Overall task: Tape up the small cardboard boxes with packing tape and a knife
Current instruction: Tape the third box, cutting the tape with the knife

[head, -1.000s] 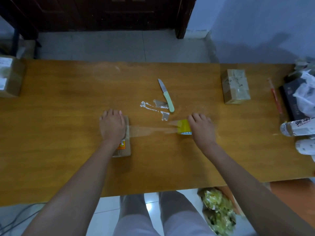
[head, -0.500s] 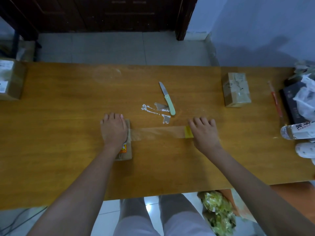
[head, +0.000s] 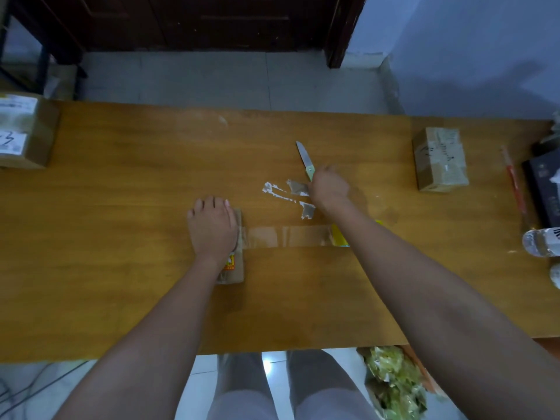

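Observation:
My left hand (head: 212,227) lies flat on a small cardboard box (head: 235,269) near the middle of the wooden table (head: 121,192) and presses it down. A strip of clear packing tape (head: 288,236) runs from the box rightwards to the yellow tape roll (head: 338,236), which my right forearm partly hides. Farther back, my right hand (head: 328,189) is curled over the green handle of the knife (head: 304,159). The blade points away from me and still looks low on the table.
A taped box (head: 439,160) sits at the right, a bigger labelled box (head: 24,131) at the far left edge. Tape scraps (head: 285,194) lie beside the knife. A red pen (head: 512,183), a black box (head: 542,189) and a water bottle (head: 542,242) crowd the right end.
My right hand has left the tape roll and reached back to the knife handle. The tape strip got longer before that. My left hand stayed on the box.

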The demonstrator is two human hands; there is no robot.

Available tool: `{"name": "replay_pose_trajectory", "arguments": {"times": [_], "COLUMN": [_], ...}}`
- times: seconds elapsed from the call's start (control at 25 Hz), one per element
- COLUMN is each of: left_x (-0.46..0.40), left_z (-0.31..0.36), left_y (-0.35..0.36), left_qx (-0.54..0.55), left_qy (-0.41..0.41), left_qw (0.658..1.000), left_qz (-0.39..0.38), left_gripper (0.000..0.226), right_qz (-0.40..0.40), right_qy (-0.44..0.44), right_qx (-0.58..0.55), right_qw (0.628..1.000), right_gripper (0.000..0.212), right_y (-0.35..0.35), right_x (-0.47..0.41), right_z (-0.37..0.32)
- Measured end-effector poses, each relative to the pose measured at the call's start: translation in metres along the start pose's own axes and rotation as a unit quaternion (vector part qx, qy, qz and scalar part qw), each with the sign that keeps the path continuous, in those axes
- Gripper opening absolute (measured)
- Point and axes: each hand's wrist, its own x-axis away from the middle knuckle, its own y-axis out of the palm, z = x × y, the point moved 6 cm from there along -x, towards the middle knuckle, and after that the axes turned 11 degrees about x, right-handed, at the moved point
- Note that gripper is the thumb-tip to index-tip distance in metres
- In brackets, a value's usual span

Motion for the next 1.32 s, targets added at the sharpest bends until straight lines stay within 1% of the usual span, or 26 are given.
{"name": "replay_pose_trajectory", "arguments": {"times": [0.08,0.2,0.32,0.4,0.44,0.52,0.6,0.64,0.88,1.16,1.32], "left_x": [0.000,0.000,0.000,0.000,0.000,-0.001,-0.003,-0.003,-0.002,-0.002,-0.003], "left_z": [0.000,0.001,0.001,0.000,0.000,-0.001,-0.002,-0.002,-0.002,0.001,0.000], "left_y": [0.000,0.001,0.001,0.001,0.000,0.000,0.001,0.001,0.001,0.002,0.002], "left_qx": [-0.001,0.002,0.011,0.016,0.014,0.011,0.017,0.016,0.017,0.016,0.031], "left_qy": [0.004,0.005,0.000,-0.008,-0.009,-0.008,-0.002,0.002,0.003,0.002,-0.002], "left_qw": [1.000,1.000,1.000,1.000,1.000,0.999,0.999,0.999,0.998,0.999,0.999], "left_qz": [0.008,0.005,-0.004,-0.015,-0.019,-0.030,-0.044,-0.047,-0.056,-0.050,-0.041], "left_gripper": [0.032,0.034,0.038,0.037,0.037,0.037,0.038,0.038,0.040,0.041,0.041], "right_qz": [0.013,0.012,0.081,0.107,0.097,0.043,0.001,-0.006,-0.010,-0.025,-0.042], "right_qy": [0.020,0.019,0.019,-0.007,-0.032,-0.073,-0.090,-0.094,-0.074,-0.089,-0.095], "right_qx": [-0.004,-0.029,-0.153,-0.192,-0.198,-0.196,-0.192,-0.188,-0.188,-0.135,-0.152], "right_qw": [1.000,0.999,0.985,0.975,0.975,0.977,0.977,0.978,0.979,0.987,0.983], "right_gripper": [0.030,0.029,0.026,0.029,0.030,0.030,0.028,0.027,0.025,0.027,0.026], "right_y": [0.006,-0.002,-0.019,-0.006,0.010,0.045,0.074,0.083,0.099,0.106,0.110], "right_x": [-0.006,-0.006,0.032,0.084,0.114,0.167,0.198,0.204,0.200,0.195,0.199], "right_z": [-0.002,-0.002,-0.006,-0.017,-0.028,-0.053,-0.074,-0.082,-0.095,-0.099,-0.103]}}
